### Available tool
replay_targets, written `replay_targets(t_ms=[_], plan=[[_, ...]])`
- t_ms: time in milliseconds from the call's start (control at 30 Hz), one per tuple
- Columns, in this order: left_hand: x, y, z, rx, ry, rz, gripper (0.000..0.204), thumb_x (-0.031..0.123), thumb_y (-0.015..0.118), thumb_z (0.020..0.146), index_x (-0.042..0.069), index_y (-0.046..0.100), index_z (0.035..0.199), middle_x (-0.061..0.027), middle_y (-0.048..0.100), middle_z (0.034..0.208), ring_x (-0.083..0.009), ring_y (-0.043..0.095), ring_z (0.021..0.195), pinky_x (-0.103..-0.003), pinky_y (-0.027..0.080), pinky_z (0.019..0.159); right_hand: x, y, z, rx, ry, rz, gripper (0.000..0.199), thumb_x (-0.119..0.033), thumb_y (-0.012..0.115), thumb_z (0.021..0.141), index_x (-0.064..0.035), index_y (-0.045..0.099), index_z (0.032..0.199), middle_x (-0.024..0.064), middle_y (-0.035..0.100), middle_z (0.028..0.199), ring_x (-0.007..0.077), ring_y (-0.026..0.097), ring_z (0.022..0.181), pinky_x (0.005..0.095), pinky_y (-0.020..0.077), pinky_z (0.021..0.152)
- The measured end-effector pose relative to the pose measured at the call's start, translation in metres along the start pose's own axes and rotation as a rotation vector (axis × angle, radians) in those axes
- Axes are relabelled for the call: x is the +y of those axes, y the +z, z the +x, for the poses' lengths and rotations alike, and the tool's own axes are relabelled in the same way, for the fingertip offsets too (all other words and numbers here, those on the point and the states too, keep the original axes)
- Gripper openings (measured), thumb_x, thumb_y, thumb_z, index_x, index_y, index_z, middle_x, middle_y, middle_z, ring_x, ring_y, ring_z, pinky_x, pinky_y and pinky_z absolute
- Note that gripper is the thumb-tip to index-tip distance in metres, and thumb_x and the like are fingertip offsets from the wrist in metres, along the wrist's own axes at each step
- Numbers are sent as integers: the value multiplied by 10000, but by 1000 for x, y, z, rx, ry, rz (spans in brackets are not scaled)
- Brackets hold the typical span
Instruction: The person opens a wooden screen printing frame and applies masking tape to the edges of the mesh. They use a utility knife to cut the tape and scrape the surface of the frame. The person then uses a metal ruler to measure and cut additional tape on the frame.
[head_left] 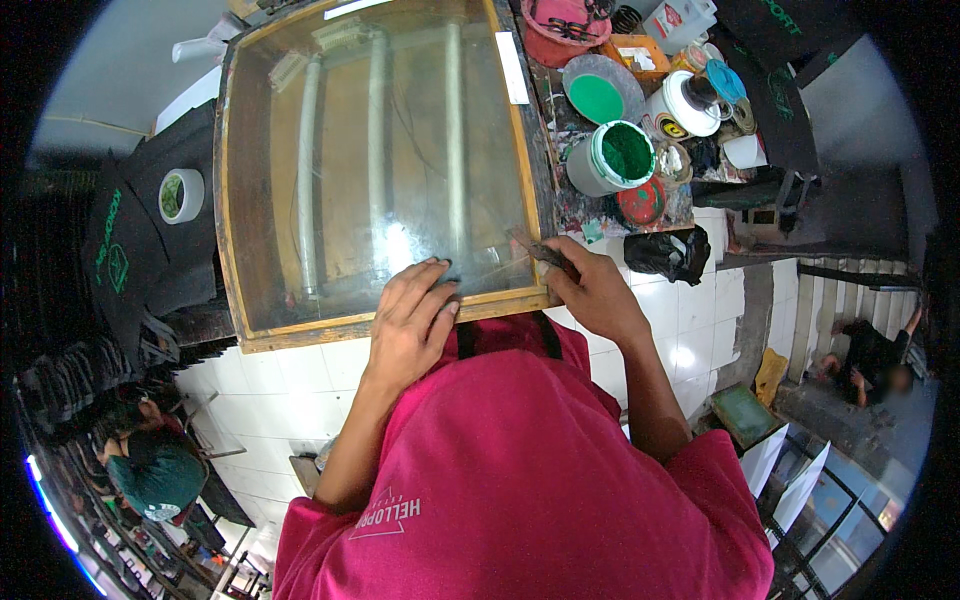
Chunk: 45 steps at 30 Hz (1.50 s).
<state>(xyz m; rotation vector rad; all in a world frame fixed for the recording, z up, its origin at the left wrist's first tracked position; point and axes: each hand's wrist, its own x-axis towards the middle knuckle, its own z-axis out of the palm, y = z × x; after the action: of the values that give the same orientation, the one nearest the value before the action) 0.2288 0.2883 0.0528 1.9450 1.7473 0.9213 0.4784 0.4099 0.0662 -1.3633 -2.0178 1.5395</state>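
Note:
A wooden-framed box (290, 338) with a glass top and several tube lights inside lies in front of me. My left hand (408, 315) rests on its near edge, fingers stretched out over the glass, holding nothing that I can see. A small dark bit lies by the fingertips; I cannot make out what it is. My right hand (597, 292), at the box's near right corner, is closed around the dark handle of a scraper (545, 254). The scraper's worn blade points left over the glass; whether it touches the glass I cannot tell.
Right of the box, a stained table carries a tub of green ink (590, 180), a bowl of green ink (600, 98), a pink basin (560, 40) and several containers. A white cup (181, 195) stands on black cloth at left. Other people are at lower left and far right.

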Motion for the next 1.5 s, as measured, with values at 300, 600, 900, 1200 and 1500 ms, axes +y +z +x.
replay_targets(t_ms=[300, 600, 900, 1200, 1500], plan=[[-13, 2, 6, 4, 44, 25, 240, 50, 708, 873, 29, 700, 1112, -128, 639, 1318, -332, 567, 1272, -455, 434, 1064, -14, -4, -5, -17, 24, -107, 294, -89, 599, 967, -8, 589, 1249, 135, 641, 749, 180, 590, 651, 346, 481, 629], [-20, 4, 2, 20, 62, 5, 244, 69, 705, 877, 40, 702, 1120, -121, 653, 1316, -319, 575, 1269, -446, 420, 1068, -11, -3, 0, 1, 21, -192, 334, -148, 639, 948, -13, 603, 1251, 189, 681, 825, 251, 669, 706, 378, 514, 682], [-33, 7, -8, 50, 119, 21, 238, 73, 694, 848, 50, 716, 1084, -132, 680, 1283, -325, 611, 1253, -478, 473, 1003, 1, -2, 3, 3, -43, -239, 421, -242, 659, 956, -14, 611, 1306, 236, 720, 1043, 347, 728, 933, 412, 551, 832], [-27, 0, -2, 52, 87, -45, 170, 99, 706, 888, 58, 732, 1050, -89, 681, 1285, -290, 604, 1250, -430, 442, 1024, -13, -10, 9, -116, 109, -176, 358, -243, 618, 970, -47, 620, 1270, 223, 711, 865, 337, 719, 781, 444, 536, 738], [-23, -3, -2, 41, 84, -33, 173, 105, 708, 893, 37, 729, 1051, -91, 677, 1284, -287, 597, 1250, -430, 445, 1017, -12, -12, 10, -162, 111, -149, 373, -243, 615, 979, -40, 605, 1292, 208, 727, 944, 334, 728, 859, 449, 551, 787]])
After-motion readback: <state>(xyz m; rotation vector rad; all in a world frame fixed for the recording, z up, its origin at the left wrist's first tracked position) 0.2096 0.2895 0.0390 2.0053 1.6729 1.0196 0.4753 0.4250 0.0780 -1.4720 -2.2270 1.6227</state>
